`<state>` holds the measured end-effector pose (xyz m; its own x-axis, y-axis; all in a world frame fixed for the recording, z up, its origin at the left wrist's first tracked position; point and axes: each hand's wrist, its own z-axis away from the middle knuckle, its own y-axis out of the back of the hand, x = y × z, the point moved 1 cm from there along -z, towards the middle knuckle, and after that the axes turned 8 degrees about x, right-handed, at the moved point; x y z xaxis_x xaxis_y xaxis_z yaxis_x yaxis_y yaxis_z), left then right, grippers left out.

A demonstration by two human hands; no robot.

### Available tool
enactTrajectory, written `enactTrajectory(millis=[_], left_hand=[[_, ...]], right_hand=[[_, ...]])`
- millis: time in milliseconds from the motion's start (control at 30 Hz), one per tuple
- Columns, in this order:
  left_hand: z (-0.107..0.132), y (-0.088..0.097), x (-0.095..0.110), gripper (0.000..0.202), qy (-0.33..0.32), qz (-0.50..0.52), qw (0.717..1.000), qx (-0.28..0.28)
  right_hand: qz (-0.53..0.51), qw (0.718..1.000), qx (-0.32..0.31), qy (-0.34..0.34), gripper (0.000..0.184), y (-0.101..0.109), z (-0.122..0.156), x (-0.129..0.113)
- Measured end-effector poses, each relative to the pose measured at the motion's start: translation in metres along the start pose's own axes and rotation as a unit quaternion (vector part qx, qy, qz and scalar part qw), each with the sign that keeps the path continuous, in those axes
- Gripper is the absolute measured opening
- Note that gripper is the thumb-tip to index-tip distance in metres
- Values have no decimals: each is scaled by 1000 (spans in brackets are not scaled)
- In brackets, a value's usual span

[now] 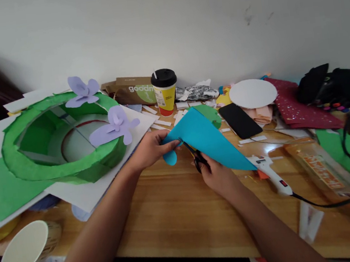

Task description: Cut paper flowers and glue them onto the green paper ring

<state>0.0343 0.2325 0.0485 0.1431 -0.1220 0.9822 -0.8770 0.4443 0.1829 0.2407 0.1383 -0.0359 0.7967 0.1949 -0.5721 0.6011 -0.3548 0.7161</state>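
The left hand [151, 150] pinched blue paper [216, 138] above the table [179, 212]; the right hand [220, 175] gripped scissors [197, 163] at its edge. One rounded lobe [170, 158] looked cut, the broad remainder uncut.

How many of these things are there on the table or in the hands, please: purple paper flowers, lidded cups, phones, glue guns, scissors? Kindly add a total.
Purple paper flowers: 2
Lidded cup: 1
Phone: 1
Glue gun: 1
Scissors: 1 pair
Total: 6
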Motion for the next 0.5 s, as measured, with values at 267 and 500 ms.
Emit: enactTrajectory(millis=[267,500], left_hand=[[1,6,3,20,-16,-58,998,-16],[-1,10,0,20,22,-4,998,-51]], right_hand=[[-26,1000,-9,8,32,-1,3,-3],[-55,997,-55,4,28,2,-5,-8]])
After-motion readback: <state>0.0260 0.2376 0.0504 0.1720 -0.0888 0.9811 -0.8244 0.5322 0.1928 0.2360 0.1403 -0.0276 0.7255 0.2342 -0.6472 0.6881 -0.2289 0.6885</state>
